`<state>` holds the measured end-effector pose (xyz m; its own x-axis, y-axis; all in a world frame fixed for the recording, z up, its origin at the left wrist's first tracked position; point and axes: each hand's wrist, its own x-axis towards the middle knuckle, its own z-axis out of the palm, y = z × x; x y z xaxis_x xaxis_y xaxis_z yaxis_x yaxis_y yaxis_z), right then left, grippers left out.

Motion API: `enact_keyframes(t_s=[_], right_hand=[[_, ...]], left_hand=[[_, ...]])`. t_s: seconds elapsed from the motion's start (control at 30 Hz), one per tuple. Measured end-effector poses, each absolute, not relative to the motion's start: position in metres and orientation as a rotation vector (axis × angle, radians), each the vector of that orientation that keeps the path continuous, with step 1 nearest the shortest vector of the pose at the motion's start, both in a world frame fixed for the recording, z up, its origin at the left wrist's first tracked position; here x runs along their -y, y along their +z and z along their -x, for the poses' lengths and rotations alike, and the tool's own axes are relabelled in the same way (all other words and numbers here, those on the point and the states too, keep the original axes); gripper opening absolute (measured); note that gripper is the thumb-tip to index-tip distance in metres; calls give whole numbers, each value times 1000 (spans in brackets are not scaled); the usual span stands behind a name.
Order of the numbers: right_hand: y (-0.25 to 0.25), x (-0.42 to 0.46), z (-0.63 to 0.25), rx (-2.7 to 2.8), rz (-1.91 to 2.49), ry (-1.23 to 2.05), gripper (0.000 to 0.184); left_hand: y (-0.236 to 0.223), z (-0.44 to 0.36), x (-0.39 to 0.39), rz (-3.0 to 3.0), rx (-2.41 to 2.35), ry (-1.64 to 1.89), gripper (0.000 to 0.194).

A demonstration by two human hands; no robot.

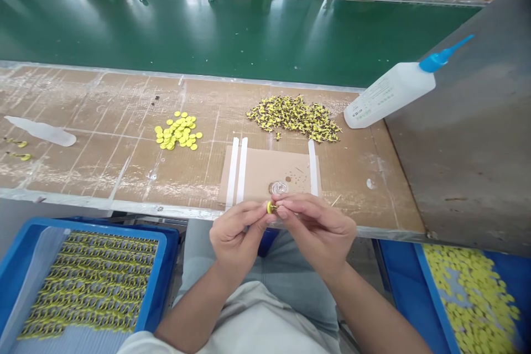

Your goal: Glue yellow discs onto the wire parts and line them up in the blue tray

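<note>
Close to the table's front edge, my left hand (238, 230) pinches a yellow disc (270, 207) between thumb and fingertips. My right hand (317, 227) meets it from the other side, its thumb and finger closed on a small yellow-and-dark piece (275, 208) that touches the disc. Just beyond the fingertips, a small clear round dish (277, 187) stands on a cardboard sheet (265, 168) with white tape strips. Farther back lies a heap of small yellow-and-dark pieces (294, 117). A pile of yellow discs (178, 131) is to the left.
A white bottle with a blue nozzle (392, 94) leans against the metal panel (468, 138) at right. Blue trays flank me: the left tray (164, 265) holds rows of yellow-and-dark pieces, the right tray (433, 298) yellow discs. Beyond the table runs a green belt (249, 36).
</note>
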<state>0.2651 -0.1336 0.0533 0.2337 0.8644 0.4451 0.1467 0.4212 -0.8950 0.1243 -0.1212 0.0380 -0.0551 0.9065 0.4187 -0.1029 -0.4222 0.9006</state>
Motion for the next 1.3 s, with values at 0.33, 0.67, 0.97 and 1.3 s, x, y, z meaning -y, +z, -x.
enact_keyframes(t_s=[0.33,0.67,0.97,1.3], right_hand=[[49,135,-264,1218,1076,632,25],[48,137,-266,1178,1110,641,24],[48,137,-268,1197,1099,656,21],[52,137,-267,1224,1082,613,24]], left_hand=[[37,-122,124,-1583,-870,1526,42],[36,-123,122,-1588,-857,1510,39],[39,-126,124,-1660,-901,1561,45],[45,-125,122,-1698,-912,1569,43]])
